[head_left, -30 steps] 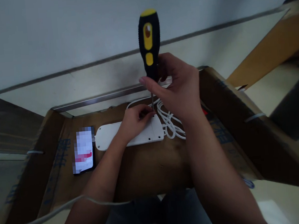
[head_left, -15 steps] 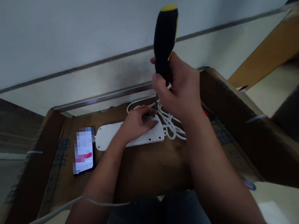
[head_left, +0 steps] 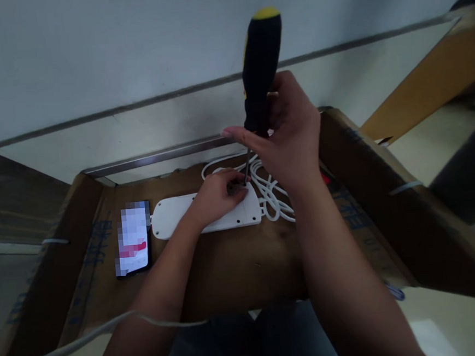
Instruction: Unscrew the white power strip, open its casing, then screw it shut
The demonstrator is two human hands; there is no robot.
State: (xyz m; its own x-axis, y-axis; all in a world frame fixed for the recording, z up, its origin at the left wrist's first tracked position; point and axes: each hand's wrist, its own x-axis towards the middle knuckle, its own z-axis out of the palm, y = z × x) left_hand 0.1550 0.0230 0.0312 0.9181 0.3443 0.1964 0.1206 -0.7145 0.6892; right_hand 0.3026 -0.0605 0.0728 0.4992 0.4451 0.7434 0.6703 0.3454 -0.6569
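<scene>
A screwdriver (head_left: 262, 61) with a black and yellow handle stands nearly upright, its thin shaft reaching down to a hole near the right end of a white power strip (head_left: 174, 213). The strip lies with its screw holes facing up. My right hand (head_left: 293, 129) holds the lower handle, fingers curled against it and thumb stretched out to the left. Across the strip rests my left hand (head_left: 218, 196), its thumb and forefinger pinched around the shaft's tip. Any screw there is too small to make out.
A coiled white cord (head_left: 269, 189) lies right of the strip. To its left is a lit phone (head_left: 133, 238). Cardboard box walls (head_left: 412, 202) rise on both sides, and a white panel (head_left: 149, 53) stands behind. A pale cable (head_left: 70, 347) crosses in front at lower left.
My right thumb has swung out to the left, and the fingers have loosened and shifted around the handle. The screwdriver handle leans slightly further left. My left hand has barely moved.
</scene>
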